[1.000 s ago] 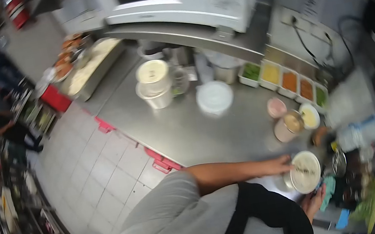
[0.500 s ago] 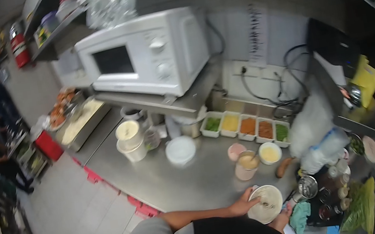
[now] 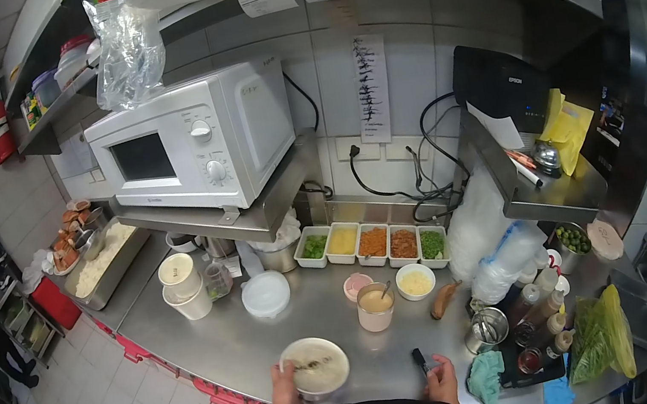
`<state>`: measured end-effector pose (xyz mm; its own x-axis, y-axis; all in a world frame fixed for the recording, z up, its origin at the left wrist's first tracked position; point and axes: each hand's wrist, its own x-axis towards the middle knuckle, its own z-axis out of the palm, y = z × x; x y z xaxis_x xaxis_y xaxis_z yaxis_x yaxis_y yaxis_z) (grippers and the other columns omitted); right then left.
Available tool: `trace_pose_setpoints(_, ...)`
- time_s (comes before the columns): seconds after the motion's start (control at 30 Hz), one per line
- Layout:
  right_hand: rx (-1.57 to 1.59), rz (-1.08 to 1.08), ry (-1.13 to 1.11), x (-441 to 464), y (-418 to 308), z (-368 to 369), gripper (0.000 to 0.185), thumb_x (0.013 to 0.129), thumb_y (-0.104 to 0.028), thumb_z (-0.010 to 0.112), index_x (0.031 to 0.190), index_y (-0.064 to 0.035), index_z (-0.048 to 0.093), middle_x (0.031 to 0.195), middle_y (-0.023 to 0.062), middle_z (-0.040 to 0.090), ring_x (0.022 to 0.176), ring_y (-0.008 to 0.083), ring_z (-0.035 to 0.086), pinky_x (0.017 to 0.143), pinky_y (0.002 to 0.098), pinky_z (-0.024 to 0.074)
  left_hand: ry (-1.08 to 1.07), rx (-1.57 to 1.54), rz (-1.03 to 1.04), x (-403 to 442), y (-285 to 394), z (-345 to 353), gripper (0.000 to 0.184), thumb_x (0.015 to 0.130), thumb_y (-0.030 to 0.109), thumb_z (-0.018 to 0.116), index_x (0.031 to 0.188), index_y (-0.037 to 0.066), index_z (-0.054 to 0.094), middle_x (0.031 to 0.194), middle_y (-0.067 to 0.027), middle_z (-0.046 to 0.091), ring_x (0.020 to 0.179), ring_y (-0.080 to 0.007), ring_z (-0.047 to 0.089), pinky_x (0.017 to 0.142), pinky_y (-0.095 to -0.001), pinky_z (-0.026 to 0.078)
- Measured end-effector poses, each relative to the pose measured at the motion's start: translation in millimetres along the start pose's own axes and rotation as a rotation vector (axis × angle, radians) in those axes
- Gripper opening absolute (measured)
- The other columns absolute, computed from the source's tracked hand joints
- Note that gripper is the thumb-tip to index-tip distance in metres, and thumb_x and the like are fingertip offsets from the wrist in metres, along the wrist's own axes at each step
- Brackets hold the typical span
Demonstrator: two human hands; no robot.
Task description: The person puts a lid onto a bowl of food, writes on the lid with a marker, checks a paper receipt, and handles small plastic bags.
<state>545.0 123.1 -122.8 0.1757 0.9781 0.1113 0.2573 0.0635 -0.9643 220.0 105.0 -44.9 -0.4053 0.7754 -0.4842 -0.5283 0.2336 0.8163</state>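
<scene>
My left hand (image 3: 283, 395) is closed on the near-left side of a round white tub (image 3: 326, 380), thumb at its rim. Dark, smudged marks run across the tub's pale top; I cannot tell whether they are writing. To the right, my right hand (image 3: 441, 380) grips a black marker (image 3: 419, 358) near the counter's front. Beyond the hands stand a pink cup of beige sauce (image 3: 375, 301) with a spoon in it and a white bowl of pale yellow food (image 3: 415, 282). A crumpled green cloth (image 3: 486, 378) lies right of my right hand.
Behind are trays of chopped food (image 3: 371, 243) and a microwave (image 3: 184, 144) on a raised shelf. Stacked white tubs (image 3: 186, 295) and round lids (image 3: 266, 295) stand left. Sauce bottles (image 3: 539, 320) and a metal cup (image 3: 485, 330) crowd the right. Other people are far left.
The tub has moved left along the counter with my left hand. My right hand, earlier close to the tub, is now apart from it. The camera view has turned right.
</scene>
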Motion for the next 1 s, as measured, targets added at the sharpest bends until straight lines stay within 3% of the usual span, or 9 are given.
trace_pose_setpoints(0.03, -0.164, -0.130, 0.008, -1, 11, -3, 0.035, 0.084, 0.000, 0.050, 0.117, -0.0080, 0.049, 0.088, 0.0113, 0.046, 0.068, 0.0206, 0.052, 0.060, 0.0313, 0.0462, 0.024, -0.079, 0.056, -6, 9, 2, 0.050, 0.088, 0.031, 0.057, 0.128, 0.018, 0.030, 0.122, -0.0114, 0.045, 0.112, -0.0256, 0.047, 0.088, -0.0471, 0.042)
trace_pose_setpoints(0.13, -0.253, -0.231, 0.073, -10, -21, -10, 0.034, 0.081, 0.003, 0.049, 0.113, -0.0057, 0.053, 0.093, 0.0130, 0.045, 0.076, 0.0229, 0.051, 0.065, 0.0317, 0.0451, 0.103, -0.193, 0.110, 30, 8, 0, 0.047, 0.088, 0.031, 0.057, 0.124, 0.015, 0.031, 0.121, -0.0101, 0.045, 0.111, -0.0250, 0.047, 0.089, -0.0460, 0.041)
trace_pose_setpoints(0.23, -0.237, -0.334, 0.119, -9, -16, -11, 0.032, 0.082, 0.003, 0.048, 0.113, -0.0048, 0.053, 0.095, 0.0120, 0.044, 0.071, 0.0199, 0.051, 0.062, 0.0301, 0.0456, 0.041, -0.093, 0.095, 58, 15, -7, 0.047, 0.088, 0.030, 0.057, 0.122, 0.014, 0.030, 0.122, -0.0106, 0.043, 0.111, -0.0245, 0.046, 0.091, -0.0452, 0.039)
trace_pose_setpoints(0.33, -0.049, -0.158, 0.080, -10, -8, -11, 0.032, 0.082, 0.002, 0.048, 0.113, -0.0041, 0.053, 0.095, 0.0111, 0.044, 0.066, 0.0165, 0.050, 0.057, 0.0275, 0.0454, 0.045, -0.182, 0.086, 74, 13, -8, 0.049, 0.085, 0.030, 0.061, 0.119, 0.012, 0.031, 0.120, -0.0118, 0.043, 0.112, -0.0245, 0.045, 0.093, -0.0442, 0.038)
trace_pose_setpoints(0.57, -0.043, -0.211, 0.120, -9, 3, -9, 0.029, 0.083, 0.002, 0.047, 0.111, -0.0027, 0.054, 0.094, 0.0104, 0.044, 0.061, 0.0141, 0.049, 0.053, 0.0253, 0.0448, 0.305, -0.114, 0.123, 63, -4, -6, 0.052, 0.083, 0.031, 0.063, 0.116, 0.011, 0.030, 0.115, -0.0146, 0.043, 0.102, -0.0249, 0.050, 0.082, -0.0410, 0.045)
trace_pose_setpoints(0.67, -0.051, -0.233, 0.123, -9, 1, -8, 0.028, 0.084, 0.002, 0.046, 0.110, -0.0023, 0.054, 0.094, 0.0106, 0.044, 0.060, 0.0139, 0.049, 0.053, 0.0250, 0.0450, 0.204, -0.161, 0.090, 60, -4, -10, 0.053, 0.083, 0.031, 0.062, 0.117, 0.011, 0.027, 0.115, -0.0148, 0.043, 0.099, -0.0249, 0.053, 0.077, -0.0415, 0.047)
trace_pose_setpoints(0.87, -0.026, -0.236, 0.123, -10, 0, -11, 0.028, 0.083, 0.000, 0.050, 0.110, -0.0020, 0.054, 0.095, 0.0109, 0.045, 0.063, 0.0143, 0.050, 0.054, 0.0248, 0.0450, -0.004, -0.244, 0.054, 91, -17, -28, 0.054, 0.086, 0.035, 0.059, 0.117, 0.008, 0.024, 0.113, -0.0152, 0.045, 0.100, -0.0252, 0.053, 0.087, -0.0443, 0.046)
trace_pose_setpoints(1.0, -0.101, -0.276, 0.133, -10, 0, -9, 0.031, 0.080, -0.002, 0.056, 0.111, -0.0033, 0.054, 0.095, 0.0111, 0.046, 0.068, 0.0168, 0.050, 0.061, 0.0274, 0.0453, 0.159, -0.292, 0.149, 65, 3, 14, 0.050, 0.089, 0.036, 0.056, 0.115, 0.004, 0.028, 0.115, -0.0167, 0.046, 0.102, -0.0250, 0.053, 0.091, -0.0424, 0.044)
